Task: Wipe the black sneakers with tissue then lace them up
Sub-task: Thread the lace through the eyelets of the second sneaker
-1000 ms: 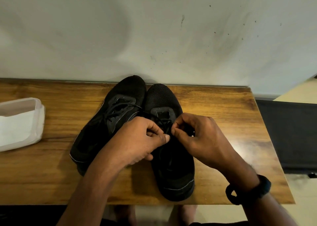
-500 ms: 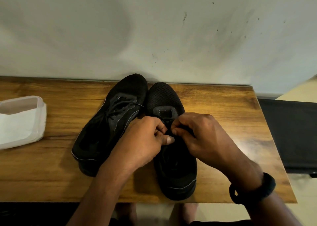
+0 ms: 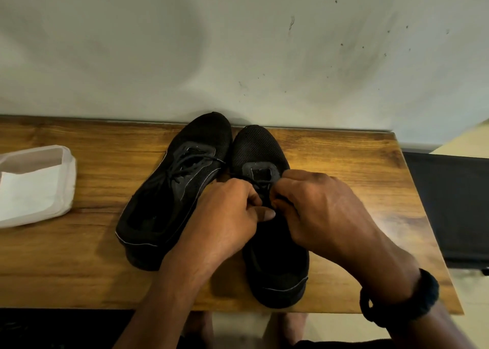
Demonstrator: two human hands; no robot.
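Wooden bench (image 3: 330,158) against a pale wall (image 3: 238,44), carrying two black sneakers side by side, toes to the wall. The left sneaker (image 3: 169,203) is laced and leans outward; the right sneaker (image 3: 275,269) stands straight, touching it at the toe. Over the right one's tongue the left hand (image 3: 227,216) and right hand (image 3: 317,211) meet — each grip pinched on the black lace (image 3: 260,183), thumb tips nearly touching. A white tissue pack (image 3: 34,187) lies well apart at the bench's left end. A dark band (image 3: 402,303) circles the right wrist.
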